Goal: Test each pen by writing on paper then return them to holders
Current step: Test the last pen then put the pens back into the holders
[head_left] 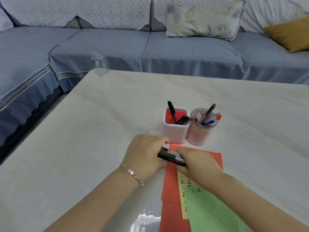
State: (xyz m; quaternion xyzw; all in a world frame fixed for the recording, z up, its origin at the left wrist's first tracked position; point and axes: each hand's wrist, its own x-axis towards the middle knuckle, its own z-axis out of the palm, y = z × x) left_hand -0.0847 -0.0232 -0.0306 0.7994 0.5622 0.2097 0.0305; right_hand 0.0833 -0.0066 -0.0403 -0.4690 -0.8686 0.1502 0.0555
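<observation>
Head view: a white holder (175,131) stands on the worktop (83,148), and everything here is told from that holder. Just in front of it, on the side nearer the person, both hands hold one black marker (172,156). The marker lies flat and sideways, with its long line running left to right. Its left end sits a bit closer to the holder than its right end.

The left hand (147,153) has its fingers curled round the left end. The right hand (199,162) is wrapped over the right end and hides it. Only the middle of the marker shows between them. Both hands are knuckles up and almost touching each other. I think they are pulling the cap off or pushing it on, but I cannot tell which.

Under the marker, and also in front of the holder, lies a red paper (170,181). On it lies a yellow paper (182,186) with small black marks written on it. A green paper (209,211) covers part of the yellow one, still farther from the holder.

The holder is very close to the marker, just behind it, so the way back is short. More dark pens stand inside it. Right of the holder, touching or nearly touching it, stands a pink holder (199,133) with more pens.

The left hand is a little nearer the white holder than the right hand is.
</observation>
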